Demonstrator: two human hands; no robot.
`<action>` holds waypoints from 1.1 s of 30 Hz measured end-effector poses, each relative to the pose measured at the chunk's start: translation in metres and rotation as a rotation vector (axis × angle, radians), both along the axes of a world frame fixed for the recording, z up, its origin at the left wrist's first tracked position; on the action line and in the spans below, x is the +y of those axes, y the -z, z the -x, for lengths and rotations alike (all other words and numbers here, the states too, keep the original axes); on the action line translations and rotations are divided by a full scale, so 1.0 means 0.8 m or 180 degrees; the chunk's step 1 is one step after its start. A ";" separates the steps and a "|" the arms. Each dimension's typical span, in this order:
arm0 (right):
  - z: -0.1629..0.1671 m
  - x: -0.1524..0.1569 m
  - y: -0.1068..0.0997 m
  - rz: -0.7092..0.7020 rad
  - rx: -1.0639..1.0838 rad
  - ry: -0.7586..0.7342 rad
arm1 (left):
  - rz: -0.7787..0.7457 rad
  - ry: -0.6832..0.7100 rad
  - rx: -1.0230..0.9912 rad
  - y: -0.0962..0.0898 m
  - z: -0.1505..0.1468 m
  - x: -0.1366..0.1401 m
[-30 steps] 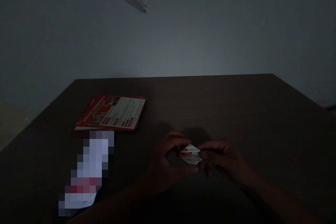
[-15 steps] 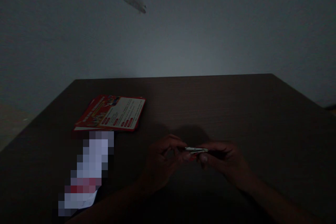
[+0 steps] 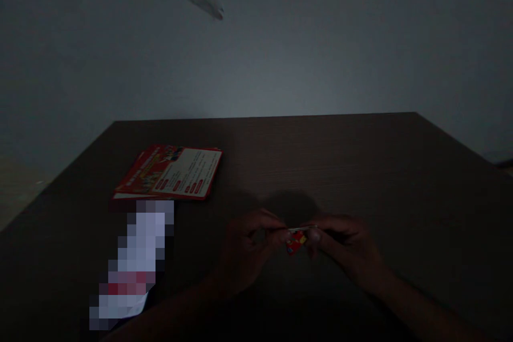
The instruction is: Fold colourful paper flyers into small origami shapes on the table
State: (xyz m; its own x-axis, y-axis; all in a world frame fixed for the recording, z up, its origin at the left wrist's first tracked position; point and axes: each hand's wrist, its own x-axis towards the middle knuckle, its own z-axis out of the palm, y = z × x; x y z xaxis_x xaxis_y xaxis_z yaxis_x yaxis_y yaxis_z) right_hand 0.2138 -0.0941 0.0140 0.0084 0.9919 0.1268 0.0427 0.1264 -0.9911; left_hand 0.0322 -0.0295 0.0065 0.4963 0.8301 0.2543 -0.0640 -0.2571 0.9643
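Pinching the paper right of the leaflets, left hand and right hand just tipped it white-to-red; probably mid-fold.

Small folded paper, red-and-yellow face below pale upper edge, pinched in fingers.

Small red paper between the fingers
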 end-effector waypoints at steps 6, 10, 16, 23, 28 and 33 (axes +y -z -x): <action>0.000 0.001 -0.003 -0.0001 -0.0066 0.0028 | 0.0272 0.0130 0.0274 -0.002 0.002 -0.002; -0.002 0.000 -0.003 0.0008 -0.0140 0.0033 | 0.0234 0.0210 0.0317 0.000 0.003 -0.002; -0.002 -0.001 -0.004 -0.0027 -0.0276 0.0130 | 0.0114 0.0374 0.0450 0.002 0.004 -0.002; -0.004 -0.003 -0.004 0.0021 -0.0413 0.0053 | 0.0083 0.0447 0.0351 0.001 0.004 -0.004; -0.005 -0.002 -0.007 -0.0190 -0.0709 0.0118 | 0.0041 0.0418 0.0322 0.003 0.004 -0.004; -0.006 0.000 -0.006 -0.0454 -0.1160 -0.0133 | -0.0020 0.0434 0.0249 0.004 0.003 -0.005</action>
State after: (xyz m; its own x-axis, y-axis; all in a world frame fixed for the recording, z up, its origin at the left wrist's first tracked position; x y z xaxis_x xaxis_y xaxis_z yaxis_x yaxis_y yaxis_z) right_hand 0.2184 -0.0939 0.0187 -0.1026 0.9626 0.2506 0.3804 0.2707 -0.8843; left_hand 0.0297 -0.0331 0.0035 0.6228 0.7521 0.2155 -0.0235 -0.2573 0.9660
